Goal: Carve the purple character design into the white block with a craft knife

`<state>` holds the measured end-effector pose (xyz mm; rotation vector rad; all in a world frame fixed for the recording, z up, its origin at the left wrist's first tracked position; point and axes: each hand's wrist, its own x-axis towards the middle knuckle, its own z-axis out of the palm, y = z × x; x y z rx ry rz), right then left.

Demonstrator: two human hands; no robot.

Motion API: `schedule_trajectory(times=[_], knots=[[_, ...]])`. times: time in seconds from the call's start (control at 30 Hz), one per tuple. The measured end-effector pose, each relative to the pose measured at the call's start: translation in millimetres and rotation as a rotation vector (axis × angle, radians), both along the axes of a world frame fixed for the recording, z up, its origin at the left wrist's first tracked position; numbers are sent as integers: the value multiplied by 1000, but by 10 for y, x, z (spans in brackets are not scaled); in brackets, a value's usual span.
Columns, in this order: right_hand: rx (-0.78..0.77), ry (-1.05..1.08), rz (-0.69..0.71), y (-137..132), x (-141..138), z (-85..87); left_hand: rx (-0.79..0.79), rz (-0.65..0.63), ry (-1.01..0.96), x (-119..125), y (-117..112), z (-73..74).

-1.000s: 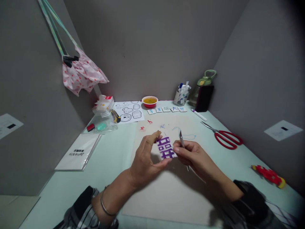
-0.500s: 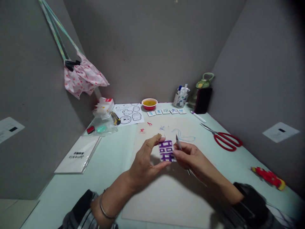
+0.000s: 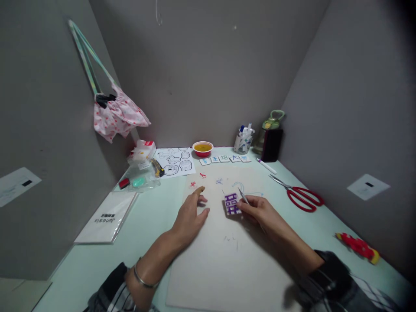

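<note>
My right hand point(image 3: 264, 216) grips a slim metal craft knife point(image 3: 242, 196), its pointed tip up and to the left. Between the same hand's thumb and fingers is the edge of a small white square tile point(image 3: 231, 204) with a purple character on it, possibly an eraser block. My left hand point(image 3: 188, 216) is off the tile, to its left, with fingers apart and nothing in them. Both hands are over a large pale board point(image 3: 208, 277) that bears red and blue doodles and dark marks.
At the back stand a red bowl of yellow liquid point(image 3: 203, 149), a row of lettered tiles point(image 3: 224, 159), a pen cup point(image 3: 243, 141) and a bottle point(image 3: 260, 141). Red-handled scissors point(image 3: 303, 198) and a red-yellow tool point(image 3: 359, 247) lie right; a packet point(image 3: 107, 216) lies left.
My left hand has let go of the purple-marked tile and moved left. The tile now stays in my right hand alone, along with the knife. The view has shifted slightly.
</note>
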<state>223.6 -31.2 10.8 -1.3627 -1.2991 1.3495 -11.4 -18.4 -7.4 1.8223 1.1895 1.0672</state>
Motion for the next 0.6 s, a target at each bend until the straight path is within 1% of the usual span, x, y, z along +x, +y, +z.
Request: schedule_trajectory(times=[0.13,0.2,0.27,0.4,0.5,0.6], knots=[[-50,-24,40,50,17,-34,-16,10,33,-44,26,9],[-43,-5,0,64,17,-40,-11,31,15,-52,20,25],[-18,26,-68,79,33,-43,-18,35,-20,-56,19,35],[16,101,-175,111,93,-34,-77,-9,-101,-74,36,35],[14,166,-191,123,110,1,-140,-12,-169,-92,43,32],[7,217,-185,104,90,62,-178,68,-252,-98,57,41]])
